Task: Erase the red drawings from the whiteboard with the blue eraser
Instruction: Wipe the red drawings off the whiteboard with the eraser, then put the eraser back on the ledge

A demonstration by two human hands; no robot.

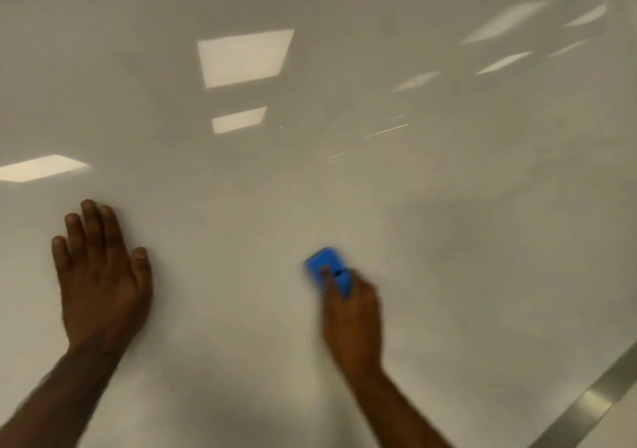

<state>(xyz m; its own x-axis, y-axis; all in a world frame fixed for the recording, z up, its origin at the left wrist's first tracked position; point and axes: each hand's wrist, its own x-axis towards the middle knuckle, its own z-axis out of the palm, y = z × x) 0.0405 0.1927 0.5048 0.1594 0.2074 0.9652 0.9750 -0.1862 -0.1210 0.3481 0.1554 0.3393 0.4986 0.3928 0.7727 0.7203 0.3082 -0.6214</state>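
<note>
Eraser (pixel 329 270), blue, is held in the grip of the right hand (pixel 351 316); the fingers (pixel 325 275) close over its top face, and its far end projects beyond them toward the upper left; the eraser lies against the whiteboard (pixel 448 241), right of centre in the lower part of the view; hand and eraser are blurred, so finer detail of the grip cannot be told. Left hand (pixel 101 282) lies flat on the board, well apart from the eraser; its grip is open, fingers extended and close together, thumb spread to the right; it holds nothing. Both forearms enter from the bottom edge. Board surface around the hands reads glossy white-grey; no red marks can be made out in the visible area. Reflections of rectangular ceiling lights (pixel 244 56) appear across the upper half; a further one sits at the left edge. Metal frame strip (pixel 593 396) runs diagonally across the lower right corner.
</note>
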